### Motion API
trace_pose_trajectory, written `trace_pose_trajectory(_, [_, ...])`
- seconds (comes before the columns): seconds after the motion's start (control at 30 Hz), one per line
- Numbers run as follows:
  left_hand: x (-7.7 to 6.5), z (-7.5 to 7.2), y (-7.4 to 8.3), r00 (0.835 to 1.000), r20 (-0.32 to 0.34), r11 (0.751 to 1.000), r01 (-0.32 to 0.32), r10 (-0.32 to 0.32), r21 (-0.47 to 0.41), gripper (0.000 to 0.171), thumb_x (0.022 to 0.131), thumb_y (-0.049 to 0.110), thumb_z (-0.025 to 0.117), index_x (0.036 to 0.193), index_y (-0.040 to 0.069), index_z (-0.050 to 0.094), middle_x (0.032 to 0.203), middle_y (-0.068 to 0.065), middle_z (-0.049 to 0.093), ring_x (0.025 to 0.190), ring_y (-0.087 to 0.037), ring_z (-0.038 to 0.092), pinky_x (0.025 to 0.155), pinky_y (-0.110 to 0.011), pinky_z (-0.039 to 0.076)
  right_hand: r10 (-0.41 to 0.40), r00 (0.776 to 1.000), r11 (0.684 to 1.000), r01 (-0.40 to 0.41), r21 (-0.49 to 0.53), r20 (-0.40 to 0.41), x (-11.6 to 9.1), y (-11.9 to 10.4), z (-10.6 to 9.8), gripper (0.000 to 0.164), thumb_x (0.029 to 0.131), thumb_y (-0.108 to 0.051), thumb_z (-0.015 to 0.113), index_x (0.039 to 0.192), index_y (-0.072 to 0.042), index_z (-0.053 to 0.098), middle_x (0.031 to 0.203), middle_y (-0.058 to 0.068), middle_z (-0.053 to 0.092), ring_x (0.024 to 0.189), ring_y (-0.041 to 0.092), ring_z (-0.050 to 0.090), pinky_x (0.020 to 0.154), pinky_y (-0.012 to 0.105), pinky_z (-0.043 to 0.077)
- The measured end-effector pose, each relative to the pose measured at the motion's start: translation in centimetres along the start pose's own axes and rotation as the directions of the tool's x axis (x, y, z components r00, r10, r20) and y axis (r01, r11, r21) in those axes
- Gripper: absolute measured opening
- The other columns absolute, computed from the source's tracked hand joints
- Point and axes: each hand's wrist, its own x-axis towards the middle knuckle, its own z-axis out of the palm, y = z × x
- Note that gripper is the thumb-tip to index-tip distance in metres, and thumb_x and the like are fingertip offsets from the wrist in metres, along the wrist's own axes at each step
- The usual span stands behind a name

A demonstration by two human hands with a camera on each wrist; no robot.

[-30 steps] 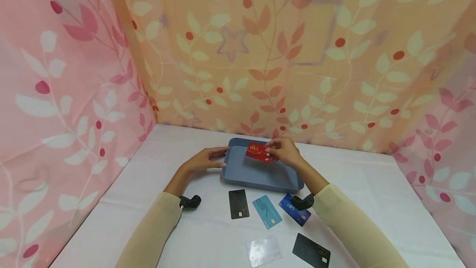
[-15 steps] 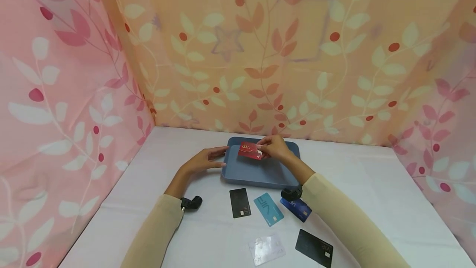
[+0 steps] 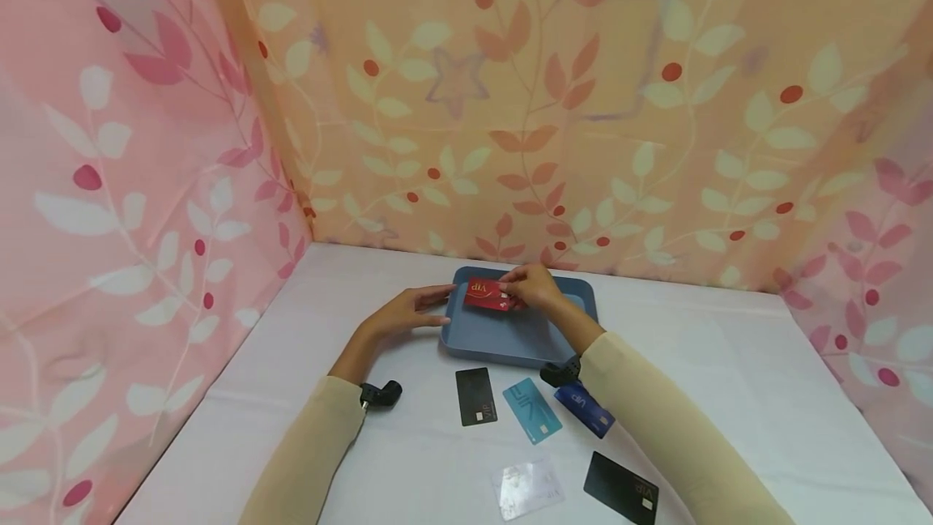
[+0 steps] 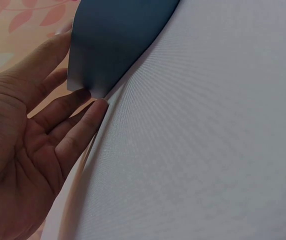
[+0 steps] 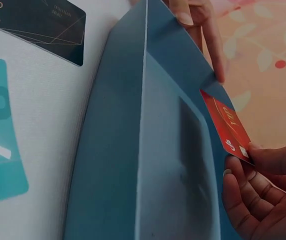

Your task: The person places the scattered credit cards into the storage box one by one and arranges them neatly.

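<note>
A red VIP card (image 3: pixel 484 295) is pinched by its right end between the thumb and fingers of my right hand (image 3: pixel 535 288), over the back left part of the blue-grey tray (image 3: pixel 510 340). In the right wrist view the red card (image 5: pixel 226 122) tilts, gold lettering showing, above the tray floor. My left hand (image 3: pixel 404 312) lies at the tray's left side, its fingers spread along the edge. Seen from the left wrist, the fingertips of the left hand (image 4: pixel 33 125) touch the tray's outer wall (image 4: pixel 113 40).
In front of the tray lie a black card (image 3: pixel 476 397), a light blue card (image 3: pixel 532 410) and a dark blue card (image 3: pixel 585 409), partly under the right wrist camera. Nearer are a clear card (image 3: pixel 528 489) and another black card (image 3: pixel 621 487). Patterned curtains (image 3: pixel 452 104) enclose the white table.
My right hand has moved left across the tray with the red card, mostly in the first half second. The left hand stays at the tray's left edge.
</note>
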Motion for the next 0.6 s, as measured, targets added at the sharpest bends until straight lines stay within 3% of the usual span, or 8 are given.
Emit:
trace_pose_trajectory(0.13, [0.0,0.0,0.0,1.0,-0.007,1.0,0.014,-0.014,-0.002,0.073,0.089,0.024,0.081,0.153,0.017,0.047,0.155,-0.002,0.048,0.143,-0.019,0.044,0.118,-0.039,0.034,0.002,1.0,1.0,-0.002,0.002,0.013,0.3,0.0,0.4,0.019,0.095,-0.008,0.072,0.105,0.007,0.074,0.077,0.014,0.072,0.057,0.017,0.068,0.06,0.039,0.062])
trace_pose_trajectory(0.37, [-0.1,0.4,0.1,1.0,0.001,1.0,0.001,-0.001,0.008,0.076,0.089,0.025,0.081,0.155,0.013,0.045,0.156,-0.006,0.046,0.144,-0.024,0.043,0.118,-0.043,0.034,0.042,0.999,0.998,-0.041,-0.038,0.006,0.7,0.3,0.7,0.017,0.095,-0.01,0.073,0.099,0.006,0.075,0.075,0.011,0.071,0.055,0.015,0.066,0.06,0.036,0.062])
trace_pose_trajectory(0.6, [0.1,0.5,0.5,1.0,0.002,1.0,0.007,-0.007,0.003,0.075,0.089,0.024,0.08,0.154,0.014,0.045,0.156,-0.007,0.046,0.144,-0.024,0.043,0.118,-0.044,0.034,0.099,0.995,0.995,-0.099,0.016,-0.013,1.3,1.1,0.9,0.019,0.093,-0.01,0.075,0.095,0.009,0.075,0.07,0.008,0.069,0.052,0.012,0.065,0.057,0.03,0.061])
